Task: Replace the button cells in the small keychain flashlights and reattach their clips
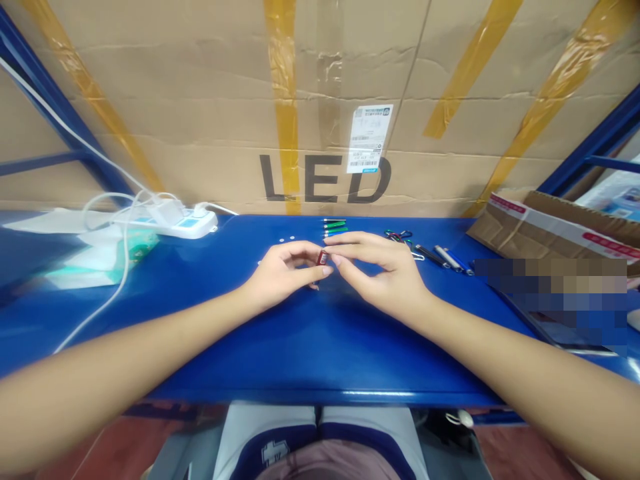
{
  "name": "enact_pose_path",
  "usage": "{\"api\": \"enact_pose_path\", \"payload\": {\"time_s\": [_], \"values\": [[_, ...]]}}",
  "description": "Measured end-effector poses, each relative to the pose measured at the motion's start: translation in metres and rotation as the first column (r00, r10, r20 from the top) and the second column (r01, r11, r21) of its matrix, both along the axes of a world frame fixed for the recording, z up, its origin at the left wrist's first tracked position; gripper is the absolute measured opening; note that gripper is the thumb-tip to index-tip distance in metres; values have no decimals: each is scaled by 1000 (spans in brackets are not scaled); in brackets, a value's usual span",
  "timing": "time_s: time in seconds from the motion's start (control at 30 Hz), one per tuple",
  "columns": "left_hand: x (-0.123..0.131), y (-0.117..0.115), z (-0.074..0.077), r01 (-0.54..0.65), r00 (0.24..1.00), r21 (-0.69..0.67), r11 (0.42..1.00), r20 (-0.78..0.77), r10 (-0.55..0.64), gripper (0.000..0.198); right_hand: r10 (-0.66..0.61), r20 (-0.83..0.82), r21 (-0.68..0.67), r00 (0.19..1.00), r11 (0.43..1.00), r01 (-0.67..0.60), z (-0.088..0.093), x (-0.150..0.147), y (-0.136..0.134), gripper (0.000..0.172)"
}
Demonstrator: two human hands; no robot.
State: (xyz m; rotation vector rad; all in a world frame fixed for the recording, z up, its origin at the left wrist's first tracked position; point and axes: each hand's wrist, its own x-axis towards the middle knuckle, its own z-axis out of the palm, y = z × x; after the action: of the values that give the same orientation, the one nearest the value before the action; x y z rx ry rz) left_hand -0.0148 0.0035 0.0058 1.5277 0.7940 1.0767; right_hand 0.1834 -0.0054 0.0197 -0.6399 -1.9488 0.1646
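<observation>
My left hand [283, 273] is closed, pinching a small dark red cylinder [323, 257] with a pale printed mark between thumb and fingers. My right hand [387, 267] meets it from the other side, its thumb and index fingertips close together at the cylinder's end. Whatever those fingertips hold is too small to make out. Behind the hands lies a row of slim green and blue cylinders [335, 227]. Small white discs [287, 239] rest on the table beyond my left hand. Past my right hand are several carabiner clips [399, 236] and black, silver and blue cylinders [447, 258].
The blue table [310, 353] ends against a large cardboard box [210, 120] marked LED. A white power strip [193, 223] with cables and a green-and-white packet [100, 257] lie at the left. An open carton [540, 227] stands at the right, behind a blurred-out dark device [555, 323].
</observation>
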Motion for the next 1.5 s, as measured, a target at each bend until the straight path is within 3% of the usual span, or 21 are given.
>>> {"api": "enact_pose_path", "payload": {"time_s": [0.17,0.37,0.47,0.53,0.6,0.7,0.83,1.0,1.17,1.3,1.4,1.5], "values": [[0,-1,2,19,999,-34,999,29,-18,27,-34,63,34,997,999,32,3,1,-4,19],[-1,3,0,-2,999,93,996,-43,6,28,-180,19,-40,984,983,180,8,8,6,24],[-1,2,0,15,997,98,995,-81,-7,27,-286,73,-135,955,946,294,12,19,20,28],[0,1,1,16,996,55,998,-90,-11,27,-323,170,-202,931,913,354,15,27,29,22],[0,0,2,-4,995,19,1000,-99,6,26,-343,291,-272,893,865,421,19,35,35,27],[0,1,2,-21,994,12,1000,-108,22,24,-321,514,-303,796,800,518,20,43,41,35],[0,2,0,-14,995,7,1000,-100,14,25,-244,701,-250,670,796,551,9,45,48,24],[1,2,0,-22,994,2,1000,-112,22,24,-194,747,-278,636,778,563,-6,43,55,18],[2,1,1,-28,993,-4,1000,-117,27,24,-214,765,-245,608,776,581,-6,42,56,10],[2,1,1,-34,993,-7,999,-118,32,25,-225,711,-251,666,804,539,-3,40,54,3],[2,1,0,-23,992,-10,1000,-124,22,25,-214,537,-361,816,816,451,2,36,49,6],[2,2,-1,-2,993,-21,1000,-121,-1,25,-114,284,-545,952,798,258,8,29,40,12]]}}
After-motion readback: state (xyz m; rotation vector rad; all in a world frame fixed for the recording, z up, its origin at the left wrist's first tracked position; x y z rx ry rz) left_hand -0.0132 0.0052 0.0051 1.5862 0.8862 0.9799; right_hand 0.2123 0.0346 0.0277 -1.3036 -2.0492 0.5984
